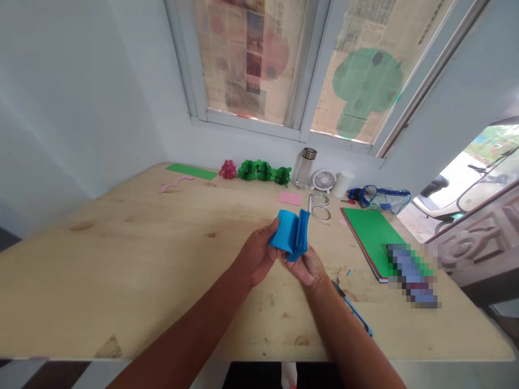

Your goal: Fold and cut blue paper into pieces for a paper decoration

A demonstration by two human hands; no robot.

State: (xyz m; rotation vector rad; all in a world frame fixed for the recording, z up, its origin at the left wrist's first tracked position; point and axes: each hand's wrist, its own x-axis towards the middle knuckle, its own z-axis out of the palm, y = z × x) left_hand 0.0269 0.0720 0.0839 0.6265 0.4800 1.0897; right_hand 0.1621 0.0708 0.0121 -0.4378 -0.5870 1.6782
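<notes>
Both my hands hold a folded blue paper [285,232] above the middle of the wooden table. My left hand [259,251] grips its left side, thumb on the front face and fingers beneath. On the right, the paper is stacked in narrow pleats, and my right hand [308,265] holds it from below with curled fingers. The left part of the paper stands as a wider curved panel, apart from the pleats at the top. Close to my right forearm lies a blue-and-black utility knife [354,310], partly hidden by the arm.
Pink [228,169] and green paper shapes [264,170] stand along the wall beside a glass bottle [304,168], a small white fan [324,180] and blue goggles [381,198]. Tape rolls [321,213] and a pink sheet [289,198] lie nearer. Green sheets [377,232] are stacked right.
</notes>
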